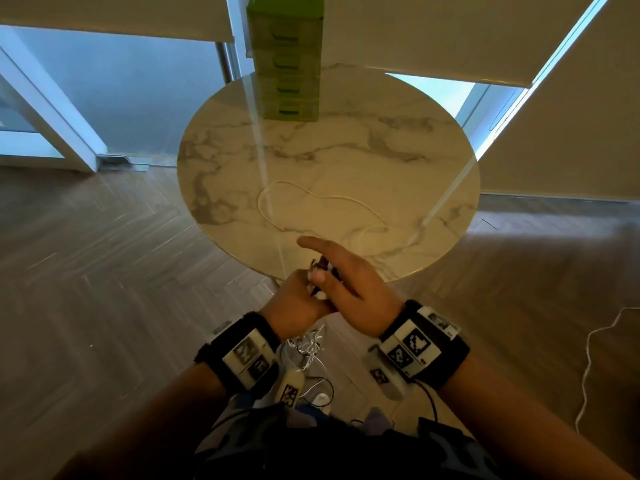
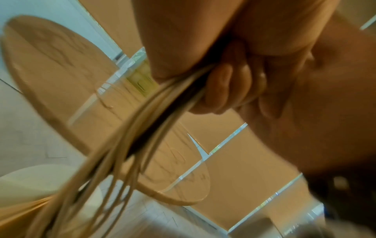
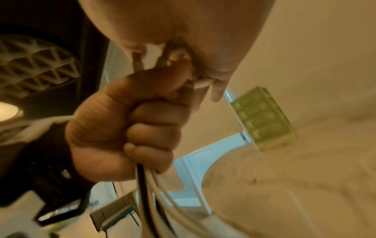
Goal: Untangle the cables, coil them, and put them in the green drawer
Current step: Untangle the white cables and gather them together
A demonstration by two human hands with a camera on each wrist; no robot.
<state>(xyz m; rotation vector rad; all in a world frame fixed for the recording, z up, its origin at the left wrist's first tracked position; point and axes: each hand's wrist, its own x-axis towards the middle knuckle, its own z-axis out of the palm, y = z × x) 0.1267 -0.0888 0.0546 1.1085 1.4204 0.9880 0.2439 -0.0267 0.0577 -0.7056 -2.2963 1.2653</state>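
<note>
Presently holding: left hand, fingers curled tight around a bundle of white and black cables that is hanging below the fist near the table's front edge. Right hand is pinching the bundle's connector ends, index finger extended. One white cable is lying loose on the round marble table; green drawer unit is standing at the far edge.

We record, in the right wrist view, the left hand fisted around a bundle of cables, one black among white, hanging below the fist. The right hand above touches the bundle's upper ends. Beyond stand the green drawer unit and round marble table.
</note>
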